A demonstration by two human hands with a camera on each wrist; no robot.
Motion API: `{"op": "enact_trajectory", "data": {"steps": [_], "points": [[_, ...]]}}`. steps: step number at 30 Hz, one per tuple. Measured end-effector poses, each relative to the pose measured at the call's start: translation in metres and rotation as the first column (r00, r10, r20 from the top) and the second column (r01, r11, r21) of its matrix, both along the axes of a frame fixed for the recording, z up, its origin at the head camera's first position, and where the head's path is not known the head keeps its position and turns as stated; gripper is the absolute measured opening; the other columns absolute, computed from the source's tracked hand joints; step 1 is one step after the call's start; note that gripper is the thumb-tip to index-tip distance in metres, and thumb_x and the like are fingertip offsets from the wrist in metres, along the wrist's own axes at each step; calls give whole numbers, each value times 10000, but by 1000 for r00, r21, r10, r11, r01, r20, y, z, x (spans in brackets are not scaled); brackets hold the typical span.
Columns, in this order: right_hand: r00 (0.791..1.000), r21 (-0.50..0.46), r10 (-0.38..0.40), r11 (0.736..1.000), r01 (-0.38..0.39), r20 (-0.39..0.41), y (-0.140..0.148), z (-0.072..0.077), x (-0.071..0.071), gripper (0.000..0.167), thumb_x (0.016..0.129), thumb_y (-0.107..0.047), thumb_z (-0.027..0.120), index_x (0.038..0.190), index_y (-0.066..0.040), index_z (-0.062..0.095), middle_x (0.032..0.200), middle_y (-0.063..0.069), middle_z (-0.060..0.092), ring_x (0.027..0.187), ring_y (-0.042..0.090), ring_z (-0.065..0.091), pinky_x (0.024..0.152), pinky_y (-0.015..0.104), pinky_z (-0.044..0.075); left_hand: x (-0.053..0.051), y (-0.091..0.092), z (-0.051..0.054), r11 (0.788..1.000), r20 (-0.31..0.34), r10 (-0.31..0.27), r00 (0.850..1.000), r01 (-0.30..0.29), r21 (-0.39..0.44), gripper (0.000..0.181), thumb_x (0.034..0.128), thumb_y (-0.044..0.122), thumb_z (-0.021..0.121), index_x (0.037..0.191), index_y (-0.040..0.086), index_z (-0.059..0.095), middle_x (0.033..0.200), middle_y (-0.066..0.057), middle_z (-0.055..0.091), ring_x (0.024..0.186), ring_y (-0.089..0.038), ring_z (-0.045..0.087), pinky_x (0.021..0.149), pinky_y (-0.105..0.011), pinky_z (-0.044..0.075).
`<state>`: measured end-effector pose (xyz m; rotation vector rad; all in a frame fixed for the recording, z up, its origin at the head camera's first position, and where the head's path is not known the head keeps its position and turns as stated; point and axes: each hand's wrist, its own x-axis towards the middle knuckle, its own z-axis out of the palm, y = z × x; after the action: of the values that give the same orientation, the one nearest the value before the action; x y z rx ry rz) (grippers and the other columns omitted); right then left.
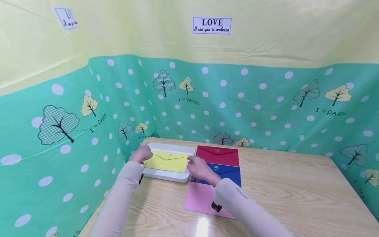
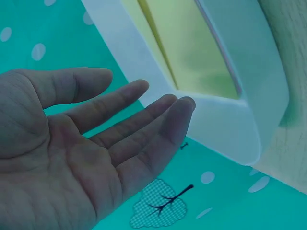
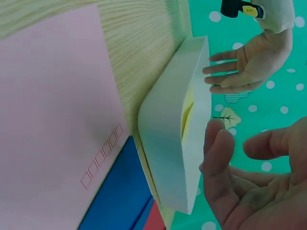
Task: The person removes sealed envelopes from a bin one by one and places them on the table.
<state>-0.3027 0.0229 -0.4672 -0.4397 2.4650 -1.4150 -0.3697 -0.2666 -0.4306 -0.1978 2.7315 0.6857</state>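
A white tray (image 1: 168,175) stands at the back left of the table, with a yellow envelope (image 1: 165,161) lying in it, flap side up. A strip of pink shows at the envelope's right end. By the tray's left rim is my left hand (image 1: 142,154); the left wrist view shows its fingers extended and holding nothing. My right hand (image 1: 199,168) is over the tray's right edge, its fingers loosely bent with nothing between them. Beneath and beside the right hand lie a red envelope (image 1: 217,155), a blue envelope (image 1: 231,176) and a pink envelope (image 1: 201,199), the blue one partly hidden by the hand.
The wooden table (image 1: 284,191) extends to the right of the envelopes. A green and yellow cloth curtain (image 1: 251,98) with dots and printed trees hangs behind and along the left and right sides.
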Motion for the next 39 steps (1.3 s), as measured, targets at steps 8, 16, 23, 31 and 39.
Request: {"op": "enact_trajectory", "data": {"steps": [8,16,23,31,39], "points": [[989,-2,0,1000,1,145,-14,-8,-7,537,1054,-136,548,1540,59,430,1111,153,654,595,250,612,447,255,436,-4,-3,-7,999,11,-29,1000,30,-34,415,980,25,491,1340,-183,489,1226,-295,598,1044,-420,618,865,-489,560],[964,-88,-52,993,77,260,-29,-12,-3,615,1012,-115,560,1561,86,367,1200,166,636,587,211,632,524,276,474,-6,-5,-10,998,22,-38,999,39,-45,530,1000,49,484,1459,-199,389,1414,-365,505,1064,-408,600,903,-489,545],[955,-112,-67,988,103,290,-37,-16,-5,679,1012,-107,553,1589,112,270,1337,240,574,591,214,642,485,261,475,-5,-5,-13,999,31,-29,999,30,-36,537,994,36,474,1464,-205,372,1323,-317,530,924,-324,557,737,-352,486],[945,-127,-73,985,119,320,-38,-22,-5,696,1006,-85,540,1601,111,237,1413,269,532,585,218,654,481,259,468,-7,-7,-24,1000,55,-5,998,6,-24,551,983,33,477,1481,-183,380,1227,-267,570,804,-260,510,719,-337,462],[947,-124,-62,987,106,315,-36,-23,-7,698,1009,-101,541,1603,104,236,1392,257,544,614,259,675,492,274,477,-13,-5,-28,998,48,-24,999,26,-49,455,993,20,449,1397,-191,444,1018,-198,551,659,-188,395,594,-288,377]]}}
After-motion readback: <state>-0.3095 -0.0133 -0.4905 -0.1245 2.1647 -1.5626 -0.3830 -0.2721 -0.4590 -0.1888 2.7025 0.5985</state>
